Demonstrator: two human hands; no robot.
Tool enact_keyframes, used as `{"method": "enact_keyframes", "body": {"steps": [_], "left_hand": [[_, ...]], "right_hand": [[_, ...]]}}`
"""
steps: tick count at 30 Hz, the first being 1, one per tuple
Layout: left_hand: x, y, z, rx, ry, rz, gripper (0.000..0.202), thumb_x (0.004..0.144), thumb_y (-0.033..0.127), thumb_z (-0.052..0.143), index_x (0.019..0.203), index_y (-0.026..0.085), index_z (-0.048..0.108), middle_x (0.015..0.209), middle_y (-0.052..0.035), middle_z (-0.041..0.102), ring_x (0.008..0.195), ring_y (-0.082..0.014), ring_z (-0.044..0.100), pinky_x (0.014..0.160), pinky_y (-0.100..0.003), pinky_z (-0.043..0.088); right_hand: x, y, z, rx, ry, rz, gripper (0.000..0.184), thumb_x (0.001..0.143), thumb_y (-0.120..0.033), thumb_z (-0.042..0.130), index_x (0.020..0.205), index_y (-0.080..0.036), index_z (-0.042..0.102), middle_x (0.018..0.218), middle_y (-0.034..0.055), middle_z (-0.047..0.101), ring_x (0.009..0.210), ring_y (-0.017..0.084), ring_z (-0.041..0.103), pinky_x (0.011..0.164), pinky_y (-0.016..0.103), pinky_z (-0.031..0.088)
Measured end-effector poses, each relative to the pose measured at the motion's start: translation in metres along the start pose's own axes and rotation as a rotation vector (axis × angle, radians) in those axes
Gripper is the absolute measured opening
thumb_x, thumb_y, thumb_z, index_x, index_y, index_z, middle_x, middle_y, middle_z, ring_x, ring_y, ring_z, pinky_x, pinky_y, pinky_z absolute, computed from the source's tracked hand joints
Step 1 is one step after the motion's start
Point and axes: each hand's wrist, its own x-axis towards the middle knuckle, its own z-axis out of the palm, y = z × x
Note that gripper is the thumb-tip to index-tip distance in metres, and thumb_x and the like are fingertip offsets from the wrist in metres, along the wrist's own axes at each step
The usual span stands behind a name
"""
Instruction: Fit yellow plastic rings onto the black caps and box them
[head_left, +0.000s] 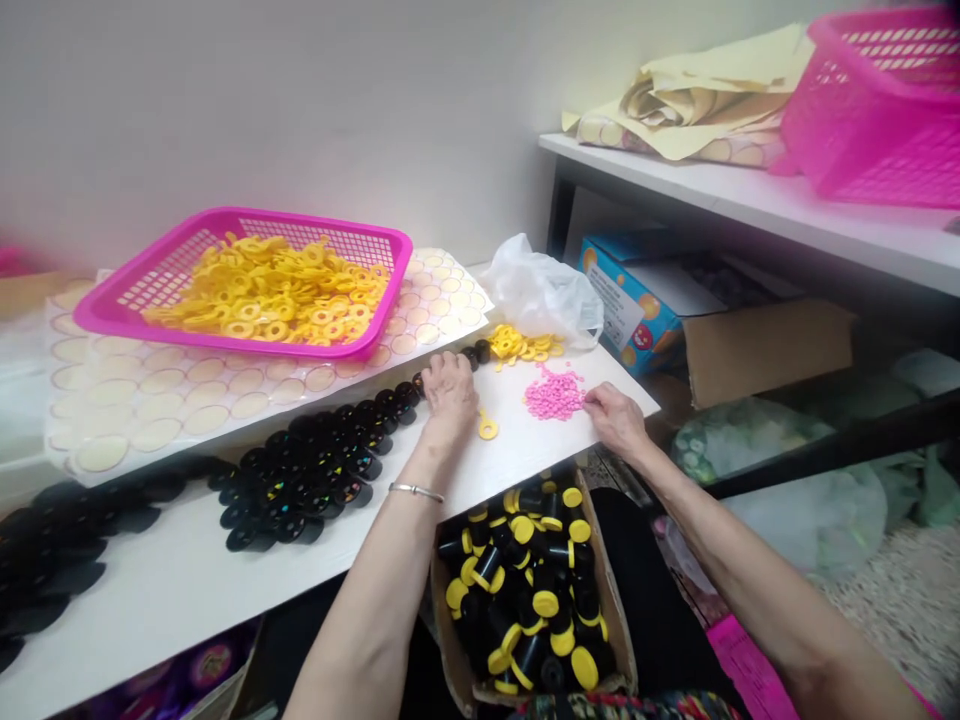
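Note:
My left hand (450, 388) reaches over the end of a row of small black containers (315, 450), its fingers curled down on one of them. That container is mostly hidden beneath the fingers. Just right of this hand, a single yellow ring-ended piece (487, 427) lies flat on the white table. My right hand (616, 418) is at the right edge of a pile of tiny pink pieces (553, 394), thumb and fingertips pinched together. What sits in the pinch is too small to make out. More yellow ring-ended pieces (521, 345) lie loose behind the pink pile.
A pink basket (405, 262) full of yellow pieces stands on a patterned sheet at left. Below the table edge, a cardboard box (626, 650) holds black containers with yellow lids. A clear plastic bag (544, 290) lies at the back; a shelf (720, 205) stands right.

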Motion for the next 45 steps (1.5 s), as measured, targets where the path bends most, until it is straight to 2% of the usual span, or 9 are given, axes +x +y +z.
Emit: {"method": "enact_keyframes", "body": {"steps": [3,12,17,20,23,26,31,39,45], "left_hand": [[0.01,-0.003,0.007,0.009,-0.016,-0.06,0.03,0.075,0.009,0.039,0.097,0.012,0.059,0.098,-0.0172,0.056,0.097,-0.0316,0.044,0.073,-0.04,0.034],[0.017,-0.011,0.005,-0.068,0.033,0.022,0.023,0.073,0.013,0.043,0.082,0.018,0.064,0.09,-0.0137,0.06,0.1,-0.0314,0.041,0.074,-0.042,0.032],[-0.002,-0.014,-0.011,-0.222,0.156,0.064,0.019,0.072,0.017,0.05,0.085,0.02,0.063,0.087,-0.0096,0.062,0.099,-0.0284,0.044,0.078,-0.039,0.036],[-0.026,-0.02,-0.016,-0.41,0.153,0.07,0.021,0.068,0.02,0.056,0.088,0.021,0.064,0.083,-0.0063,0.061,0.095,-0.0252,0.047,0.077,-0.035,0.04],[-0.055,-0.025,-0.014,-0.596,0.082,0.057,0.016,0.062,0.022,0.063,0.078,0.021,0.065,0.08,-0.0045,0.062,0.091,-0.0228,0.05,0.078,-0.034,0.042],[-0.076,-0.022,-0.008,-0.814,-0.01,-0.035,0.017,0.059,0.021,0.066,0.075,0.02,0.064,0.081,-0.0029,0.062,0.084,-0.0194,0.054,0.076,-0.032,0.043],[-0.091,-0.01,-0.001,-1.307,-0.184,-0.23,0.026,0.058,0.021,0.068,0.081,0.016,0.059,0.073,0.0009,0.06,0.065,-0.0113,0.055,0.062,-0.024,0.044],[-0.102,-0.01,0.024,-1.156,0.092,-0.254,0.023,0.055,0.023,0.072,0.077,0.019,0.066,0.08,-0.0008,0.062,0.076,-0.0142,0.055,0.072,-0.027,0.046],[-0.105,-0.012,0.025,-1.111,0.143,-0.211,0.021,0.056,0.016,0.068,0.076,0.021,0.066,0.076,0.0006,0.062,0.076,-0.0147,0.054,0.072,-0.028,0.047]], "right_hand": [[0.002,0.001,0.001,0.015,-0.004,0.005,0.01,0.078,-0.024,0.051,0.074,-0.022,0.06,0.082,0.0003,0.061,0.074,0.015,0.054,0.059,0.025,0.033],[0.001,0.002,0.003,0.021,-0.006,0.004,0.011,0.077,-0.023,0.051,0.075,-0.021,0.062,0.082,0.0007,0.06,0.075,0.015,0.053,0.06,0.025,0.033],[0.001,0.004,0.001,0.035,-0.005,-0.001,0.011,0.077,-0.024,0.051,0.076,-0.021,0.061,0.082,0.0006,0.06,0.076,0.016,0.054,0.062,0.026,0.034],[-0.001,0.002,0.001,0.07,0.021,-0.001,0.01,0.077,-0.024,0.051,0.074,-0.021,0.06,0.081,0.0012,0.059,0.075,0.016,0.053,0.063,0.026,0.036],[-0.008,-0.018,0.004,0.209,0.054,-0.082,0.01,0.078,-0.021,0.05,0.072,-0.02,0.058,0.077,0.0017,0.056,0.074,0.016,0.053,0.067,0.027,0.039],[-0.018,-0.058,0.01,0.457,0.009,-0.249,0.011,0.079,-0.018,0.049,0.07,-0.02,0.055,0.072,0.0011,0.053,0.073,0.015,0.052,0.069,0.027,0.041],[-0.024,-0.117,0.024,0.637,-0.105,-0.326,0.01,0.077,-0.014,0.052,0.069,-0.019,0.055,0.069,0.0001,0.051,0.069,0.014,0.052,0.066,0.025,0.04],[-0.013,-0.133,0.034,0.455,-0.227,-0.44,0.013,0.077,-0.012,0.052,0.07,-0.02,0.059,0.072,-0.0001,0.051,0.073,0.014,0.051,0.066,0.025,0.04],[-0.015,-0.139,0.039,0.296,-0.3,-0.532,0.014,0.078,-0.012,0.053,0.075,-0.021,0.063,0.075,0.0008,0.051,0.077,0.014,0.05,0.069,0.026,0.039]]}}
